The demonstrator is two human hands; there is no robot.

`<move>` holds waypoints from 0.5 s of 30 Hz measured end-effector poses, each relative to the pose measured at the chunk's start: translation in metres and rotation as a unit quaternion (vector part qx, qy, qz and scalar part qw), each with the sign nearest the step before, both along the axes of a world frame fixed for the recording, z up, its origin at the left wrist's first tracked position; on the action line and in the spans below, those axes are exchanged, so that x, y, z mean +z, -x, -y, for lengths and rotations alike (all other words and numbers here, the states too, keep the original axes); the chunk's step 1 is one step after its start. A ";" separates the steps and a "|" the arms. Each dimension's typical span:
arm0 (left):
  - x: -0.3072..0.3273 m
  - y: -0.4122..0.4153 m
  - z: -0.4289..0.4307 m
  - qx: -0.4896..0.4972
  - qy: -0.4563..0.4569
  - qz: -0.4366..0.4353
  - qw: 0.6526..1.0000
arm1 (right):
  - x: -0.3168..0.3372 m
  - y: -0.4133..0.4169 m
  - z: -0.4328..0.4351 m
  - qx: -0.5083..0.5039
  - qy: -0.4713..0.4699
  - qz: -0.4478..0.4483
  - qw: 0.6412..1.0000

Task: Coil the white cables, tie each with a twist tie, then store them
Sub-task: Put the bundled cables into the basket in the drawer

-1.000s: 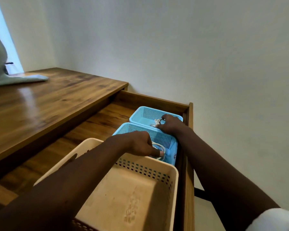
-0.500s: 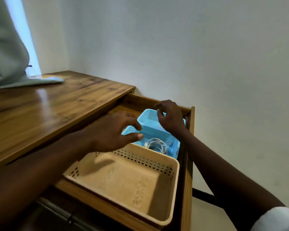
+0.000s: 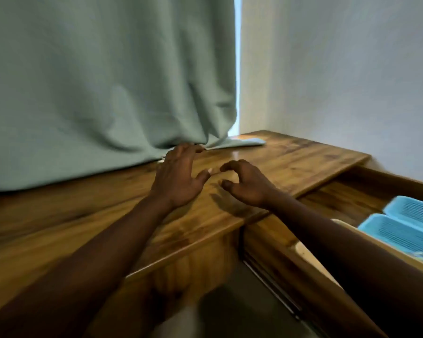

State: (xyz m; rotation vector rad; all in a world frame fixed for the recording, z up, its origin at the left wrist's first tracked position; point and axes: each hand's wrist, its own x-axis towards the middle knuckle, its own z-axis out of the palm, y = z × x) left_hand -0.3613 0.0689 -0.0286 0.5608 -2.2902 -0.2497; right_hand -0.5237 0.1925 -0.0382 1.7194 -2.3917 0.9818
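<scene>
Left hand (image 3: pixel 178 176) spread, right hand (image 3: pixel 244 185) loosely curled, both empty; blue baskets (image 3: pixel 401 230) at four o'clock (drawer (image 3: pixel 340 198) open, storing likely done).

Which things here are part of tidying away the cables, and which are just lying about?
Part of the job: left hand and right hand, both empty; open drawer; far blue basket and near blue basket inside it.

Just there: desk top; curtain; wall; beige basket, mostly hidden by the right arm.
</scene>
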 end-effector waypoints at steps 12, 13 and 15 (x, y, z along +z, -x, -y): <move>-0.006 -0.004 0.109 0.022 0.035 0.222 0.974 | -0.044 -0.022 0.051 -0.015 -0.044 -0.007 0.999; -0.011 -0.005 0.110 0.031 0.040 0.229 0.972 | -0.045 -0.021 0.053 -0.017 -0.044 -0.011 0.999; -0.019 -0.008 0.109 0.040 0.043 0.232 0.971 | -0.047 -0.019 0.057 -0.024 -0.045 -0.019 0.999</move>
